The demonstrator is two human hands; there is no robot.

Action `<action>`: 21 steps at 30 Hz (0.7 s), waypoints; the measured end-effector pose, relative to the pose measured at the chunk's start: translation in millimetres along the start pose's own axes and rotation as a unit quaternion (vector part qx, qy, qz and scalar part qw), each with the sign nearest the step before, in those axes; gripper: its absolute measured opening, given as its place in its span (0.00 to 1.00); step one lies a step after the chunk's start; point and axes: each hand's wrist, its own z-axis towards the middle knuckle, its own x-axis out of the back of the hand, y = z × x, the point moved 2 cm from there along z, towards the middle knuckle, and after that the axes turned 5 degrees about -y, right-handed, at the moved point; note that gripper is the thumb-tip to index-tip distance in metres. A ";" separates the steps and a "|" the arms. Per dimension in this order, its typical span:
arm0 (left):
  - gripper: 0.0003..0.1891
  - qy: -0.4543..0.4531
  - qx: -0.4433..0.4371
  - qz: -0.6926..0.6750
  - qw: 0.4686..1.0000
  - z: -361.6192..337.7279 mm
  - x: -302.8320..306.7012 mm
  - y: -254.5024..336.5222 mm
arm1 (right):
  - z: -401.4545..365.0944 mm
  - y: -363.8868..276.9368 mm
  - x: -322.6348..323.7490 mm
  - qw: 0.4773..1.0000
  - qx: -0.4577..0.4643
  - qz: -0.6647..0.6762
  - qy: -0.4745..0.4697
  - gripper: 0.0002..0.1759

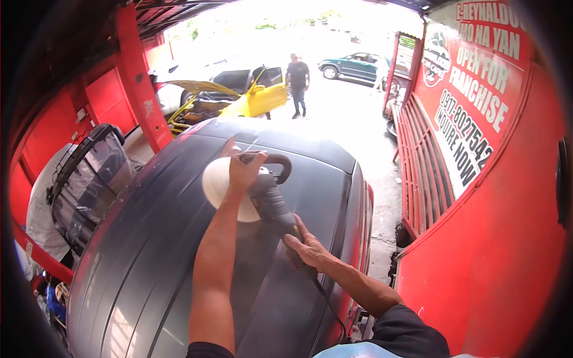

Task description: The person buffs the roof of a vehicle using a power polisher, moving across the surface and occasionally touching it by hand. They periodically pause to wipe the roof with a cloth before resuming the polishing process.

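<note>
A dark grey car roof (155, 250) fills the middle of the view. On it rests a black power polisher (271, 203) with a round white pad (218, 179) pressed flat against the roof. My left hand (246, 169) grips the polisher's black loop handle at its head. My right hand (305, 246) is wrapped around the rear body of the machine, where its black cord (329, 304) runs back toward me.
A red wall with a white-lettered sign (477, 113) and a red railing (421, 167) stands close on the right. A plastic-covered open hatch (89, 179) and red pillar (137, 77) are at the left. Ahead, a yellow car (239, 98) has its hood up, and a person (297, 83) stands nearby.
</note>
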 end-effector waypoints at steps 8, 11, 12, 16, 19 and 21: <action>0.15 0.044 -0.015 0.069 0.997 -37.6 33.1 9.8 | -11.8 1.5 0.5 0.998 -0.012 -0.026 -0.047 0.46; 0.19 0.109 0.016 0.066 0.992 -93.0 63.3 32.8 | -37.5 -6.0 -21.0 0.987 0.018 -0.068 -0.147 0.48; 0.20 0.132 0.028 0.075 0.988 -113.8 77.3 36.0 | -51.3 -21.2 -30.7 0.987 0.015 -0.067 -0.148 0.48; 0.22 0.245 0.074 0.070 0.964 -210.6 128.8 71.2 | -82.5 -38.8 -68.8 0.946 -0.111 -0.119 -0.281 0.48; 0.22 0.358 0.116 0.098 0.921 -286.8 167.9 99.8 | -90.9 -15.6 -108.9 0.913 -0.007 -0.197 -0.356 0.48; 0.22 0.410 0.126 0.087 0.899 -333.9 197.6 109.0 | -93.0 -16.0 -131.9 0.901 0.001 -0.197 -0.386 0.47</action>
